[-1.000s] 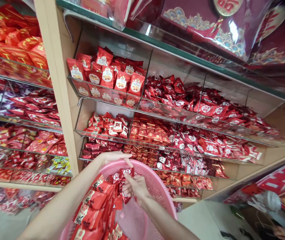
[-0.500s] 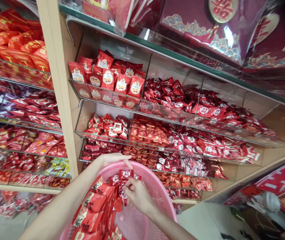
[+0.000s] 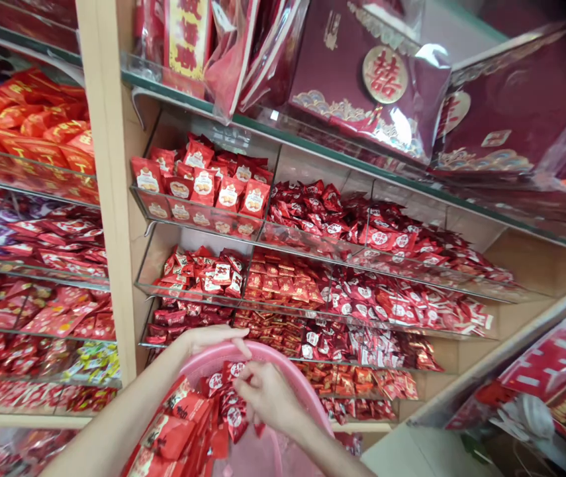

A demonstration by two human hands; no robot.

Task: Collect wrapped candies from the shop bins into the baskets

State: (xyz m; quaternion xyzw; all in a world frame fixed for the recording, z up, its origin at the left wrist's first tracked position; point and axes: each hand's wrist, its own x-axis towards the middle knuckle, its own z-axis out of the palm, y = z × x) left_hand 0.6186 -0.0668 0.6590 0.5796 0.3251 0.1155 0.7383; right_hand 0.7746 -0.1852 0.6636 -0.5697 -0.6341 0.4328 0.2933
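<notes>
A pink plastic basket (image 3: pixel 307 377) with perforated sides is at the bottom centre. My left hand (image 3: pixel 216 339) is closed over its far rim, the fingers bent around the edge. Inside, larger red packets (image 3: pixel 168 434) with dark lettering stand in rows on the left. Beside them lies a cluster of small red candy packets (image 3: pixel 233 401) with round white labels. My right hand (image 3: pixel 270 397) reaches into the basket from the right, thumb and fingers pinched at these small packets; the fingertips partly hide what they grip. The pink floor of the basket shows below this hand.
Behind the basket, glass-fronted shelves (image 3: pixel 198 218) hold many red wrapped sweets. Maroon gift bags (image 3: pixel 342 86) stand on the glass shelf above. A wooden post (image 3: pixel 108 165) parts these from another rack on the left. Tiled floor (image 3: pixel 406 450) shows at lower right.
The view has tilted up, so shelves and basket sit lower in it. My left hand has stayed on the rim. My right hand remains pinched over the small packets, slightly shifted.
</notes>
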